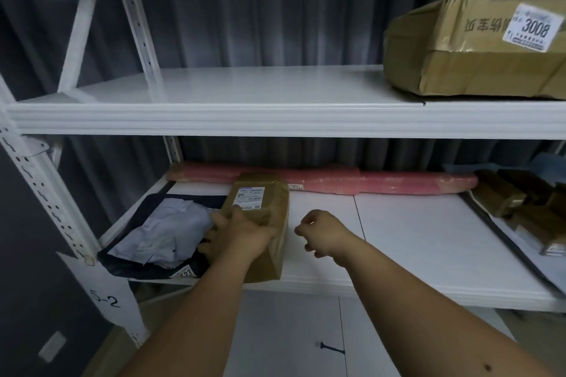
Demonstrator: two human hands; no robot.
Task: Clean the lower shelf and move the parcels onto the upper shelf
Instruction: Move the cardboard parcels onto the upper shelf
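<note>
Lower shelf point(413, 242), a white board running across the bottom half of the frame, carries most of the parcels. Above it, across the middle of the frame, runs the upper shelf point(245, 92), white too, bare on its left and centre, with a large crumpled cardboard box point(471, 49) sitting at the upper right, its white label reading 3008. Behind both hangs a dark grey curtain point(260, 9).

Along the back edge of the lower shelf lies a long pink wrapped roll point(382, 182), stretching from left of centre towards the right. At the far right edge sit several brown taped packets point(517, 205) on a pale sheet; they are blurred, so their count is hard to tell. At the lower left of the shelf lies a dark mailer bag point(159, 229) with grey-white plastic crumpled on top.

Just right of that bag stands a brown paper parcel point(263, 211) with a white printed label on its upper face, near the shelf's front edge. The left hand point(235, 236) grips this parcel, fingers curled over its left side and top. The right hand point(324, 232) hovers just right of the parcel, apart from it, fingers loosely curled and holding nothing.

A white post at the lower left bears the tag 5-2 point(105, 300).
</note>
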